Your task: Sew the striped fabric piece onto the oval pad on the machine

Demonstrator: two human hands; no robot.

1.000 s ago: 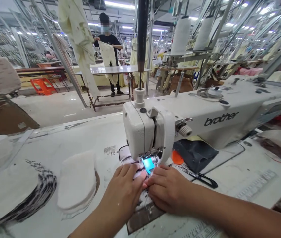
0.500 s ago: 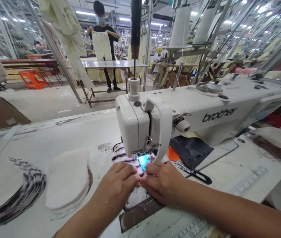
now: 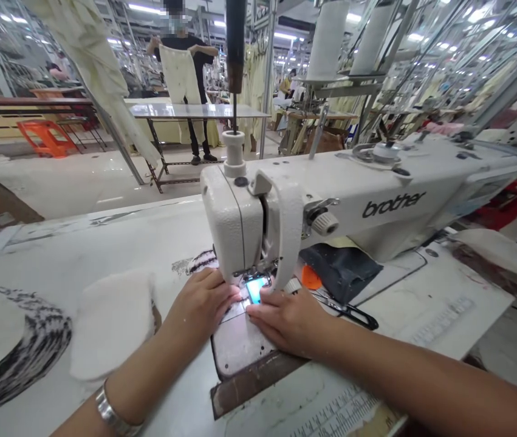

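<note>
A striped black-and-white fuzzy fabric piece (image 3: 203, 261) lies under the sewing machine (image 3: 235, 218), mostly hidden behind my left hand (image 3: 203, 301). That hand is closed on the fabric's near edge, left of the presser foot (image 3: 258, 274). My right hand (image 3: 288, 318) is closed too, its fingertips at the fabric's edge just right of the lit needle area (image 3: 256, 290). Much of what lies between the fingers is covered. Nearer to me, the bare metal bed plate (image 3: 240, 349) shows.
A white fabric stack (image 3: 110, 321) and dark-striped fabric (image 3: 44, 346) lie to the left. Thread snips (image 3: 353, 314), an orange piece (image 3: 310, 277) and dark cloth (image 3: 344, 267) are right of the needle. A person (image 3: 185, 67) holds up pale trousers behind a table (image 3: 198, 110).
The fabric has slid away from me under the machine, exposing the bed plate. My hands, close together before, are slightly further apart. The view has shifted a little.
</note>
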